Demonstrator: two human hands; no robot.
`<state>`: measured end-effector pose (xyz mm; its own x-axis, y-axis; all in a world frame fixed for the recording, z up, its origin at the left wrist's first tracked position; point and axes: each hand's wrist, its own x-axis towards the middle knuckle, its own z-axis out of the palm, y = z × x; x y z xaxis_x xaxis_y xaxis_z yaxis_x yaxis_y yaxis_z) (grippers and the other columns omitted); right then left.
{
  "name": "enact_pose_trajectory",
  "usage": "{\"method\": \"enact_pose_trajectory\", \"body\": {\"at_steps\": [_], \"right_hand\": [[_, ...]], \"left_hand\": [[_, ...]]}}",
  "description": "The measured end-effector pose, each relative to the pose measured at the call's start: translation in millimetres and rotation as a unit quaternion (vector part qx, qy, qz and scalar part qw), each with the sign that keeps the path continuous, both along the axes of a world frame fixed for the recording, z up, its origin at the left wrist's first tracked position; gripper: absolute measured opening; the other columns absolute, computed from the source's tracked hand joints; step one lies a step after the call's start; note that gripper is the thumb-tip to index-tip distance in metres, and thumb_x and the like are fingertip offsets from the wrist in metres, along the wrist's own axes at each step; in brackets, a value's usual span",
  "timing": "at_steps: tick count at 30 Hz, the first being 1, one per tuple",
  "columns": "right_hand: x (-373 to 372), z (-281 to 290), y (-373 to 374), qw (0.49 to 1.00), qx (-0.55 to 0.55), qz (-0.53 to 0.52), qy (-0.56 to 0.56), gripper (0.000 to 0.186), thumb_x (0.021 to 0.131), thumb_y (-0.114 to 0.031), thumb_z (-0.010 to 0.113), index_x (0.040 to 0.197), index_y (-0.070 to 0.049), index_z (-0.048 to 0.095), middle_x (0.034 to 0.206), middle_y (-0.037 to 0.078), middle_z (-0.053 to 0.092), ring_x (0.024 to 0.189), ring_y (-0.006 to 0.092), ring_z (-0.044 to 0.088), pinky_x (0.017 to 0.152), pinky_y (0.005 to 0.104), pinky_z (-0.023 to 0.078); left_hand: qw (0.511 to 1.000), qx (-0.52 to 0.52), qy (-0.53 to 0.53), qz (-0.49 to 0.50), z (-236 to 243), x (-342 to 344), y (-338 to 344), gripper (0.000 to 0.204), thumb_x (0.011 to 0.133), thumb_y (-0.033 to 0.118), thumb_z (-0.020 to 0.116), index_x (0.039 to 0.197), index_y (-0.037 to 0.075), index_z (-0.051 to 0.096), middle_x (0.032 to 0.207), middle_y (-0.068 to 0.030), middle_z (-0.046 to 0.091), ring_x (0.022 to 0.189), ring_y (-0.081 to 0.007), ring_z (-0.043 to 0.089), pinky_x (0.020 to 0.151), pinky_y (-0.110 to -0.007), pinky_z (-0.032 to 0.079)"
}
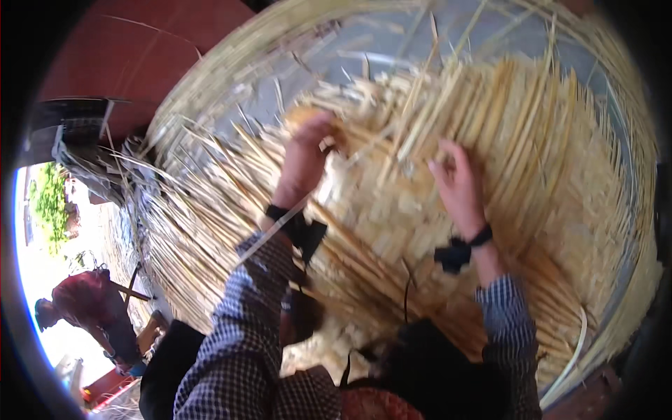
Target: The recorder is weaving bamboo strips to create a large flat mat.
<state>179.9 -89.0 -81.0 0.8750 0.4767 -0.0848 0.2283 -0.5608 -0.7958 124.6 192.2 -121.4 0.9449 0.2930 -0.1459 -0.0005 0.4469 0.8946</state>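
My left hand [306, 157] is closed at the upper middle, above a thick layer of straw-coloured stalks [203, 224]. A blurred tan-orange patch [299, 115] shows at its fingertips; what the fingers grip is too smeared to make out. One long pale strip [276, 229] crosses my left wrist and slants up past the hand. My right hand [458, 185] hovers farther right, over split stalks [514, 140], with thumb and forefinger apart and nothing visible between them. Both wrists carry dark bands.
A large round woven rim [231, 63] curves around the stalks, with a grey surface [483, 28] at the far side. Thin stalk ends poke up there. At lower left, another person [91, 301] in a red top bends over. Dark red panels [133, 56] stand upper left.
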Motion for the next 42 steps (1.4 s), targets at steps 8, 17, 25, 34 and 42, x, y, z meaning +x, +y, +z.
{"method": "enact_pose_trajectory", "body": {"at_steps": [8, 17, 25, 34, 42], "right_hand": [[40, -56, 81, 0.984, 0.086, 0.116, -0.103, 0.018, 0.086, -0.008, 0.07, 0.099, 0.001, 0.063, 0.086, 0.012, 0.065, 0.079, 0.0307, 0.066, 0.08, 0.0435, 0.052], [27, -74, 70, 0.969, 0.203, 0.105, 0.096, 0.018, 0.083, -0.015, 0.077, 0.086, -0.004, 0.064, 0.077, 0.005, 0.055, 0.068, 0.0173, 0.053, 0.061, 0.0316, 0.042], [23, -64, 63, 0.978, 0.154, 0.139, -0.035, 0.019, 0.084, -0.02, 0.075, 0.092, -0.007, 0.064, 0.089, 0.005, 0.057, 0.086, 0.0253, 0.057, 0.075, 0.038, 0.046], [20, -65, 66, 0.976, 0.159, 0.13, -0.072, 0.022, 0.085, -0.023, 0.073, 0.096, -0.007, 0.064, 0.092, 0.007, 0.055, 0.088, 0.0269, 0.057, 0.078, 0.0399, 0.046], [19, -52, 72, 0.982, 0.157, 0.089, -0.052, 0.015, 0.087, -0.019, 0.072, 0.093, -0.007, 0.065, 0.088, 0.007, 0.054, 0.084, 0.0248, 0.057, 0.072, 0.0379, 0.047]], "left_hand": [[0.974, -0.221, -0.032, 0.032, 23, 9, 4, 0.011, 0.091, 0.001, 0.043, 0.082, 0.006, 0.047, 0.107, -0.0186, 0.063, 0.104, -0.0333, 0.064, 0.084, -0.043, 0.054], [0.777, 0.553, 0.18, -0.24, 25, 63, 43, 0.021, 0.083, 0.012, 0.068, 0.103, 0.005, 0.069, 0.096, -0.0089, 0.072, 0.087, -0.021, 0.068, 0.081, -0.034, 0.053], [0.786, 0.535, 0.201, -0.235, 19, 68, 45, 0.029, 0.081, 0.015, 0.075, 0.108, 0.006, 0.066, 0.086, -0.0094, 0.071, 0.082, -0.0156, 0.067, 0.078, -0.032, 0.053], [0.765, 0.569, 0.183, -0.239, 4, 79, 25, 0.032, 0.083, 0.012, 0.066, 0.114, 0.009, 0.071, 0.093, -0.0154, 0.072, 0.079, -0.0294, 0.07, 0.072, -0.038, 0.056], [0.862, 0.432, 0.083, -0.251, 19, 71, 26, 0.024, 0.092, 0.017, 0.056, 0.097, -0.004, 0.067, 0.086, -0.0121, 0.065, 0.08, -0.02, 0.063, 0.071, -0.025, 0.05]]}}
